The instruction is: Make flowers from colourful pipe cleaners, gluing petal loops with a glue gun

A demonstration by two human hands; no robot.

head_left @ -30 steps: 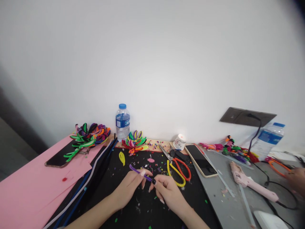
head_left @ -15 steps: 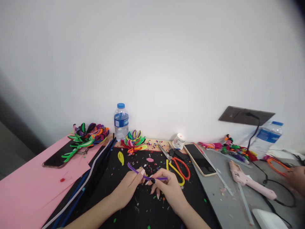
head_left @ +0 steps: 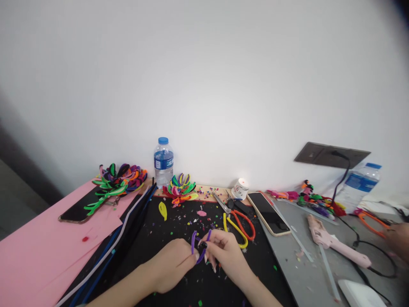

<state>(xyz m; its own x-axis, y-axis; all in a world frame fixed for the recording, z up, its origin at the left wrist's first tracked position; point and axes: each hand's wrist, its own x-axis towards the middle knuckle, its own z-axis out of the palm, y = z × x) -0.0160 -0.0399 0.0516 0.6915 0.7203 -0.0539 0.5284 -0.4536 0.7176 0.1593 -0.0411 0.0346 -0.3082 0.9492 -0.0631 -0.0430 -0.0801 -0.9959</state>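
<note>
A purple pipe cleaner (head_left: 193, 243), bent into a curve with both ends pointing up, is pinched between my two hands above the black mat (head_left: 134, 260). My left hand (head_left: 174, 262) is closed on its left side, thumb against the bend. My right hand (head_left: 225, 251) grips its right side between thumb and fingers. Beyond the hands lie a yellow looped pipe cleaner (head_left: 162, 210) and a small pink piece (head_left: 201, 213). Scissors with red and yellow handles (head_left: 243, 226) rest just past my right hand.
A water bottle (head_left: 163, 164) and pipe-cleaner bundles (head_left: 121, 179) stand along the wall. Phones (head_left: 270, 214) lie at both sides. A pink glue gun (head_left: 338, 245) with its cord, and another person's hand (head_left: 398, 238) near orange-handled scissors (head_left: 370, 224), are at right. Long pipe cleaners (head_left: 105, 256) lie left.
The purple pipe cleaner went from nearly straight to bent, its ends now pointing up. My left hand has moved slightly down and turned back-up; my right hand stays about in place.
</note>
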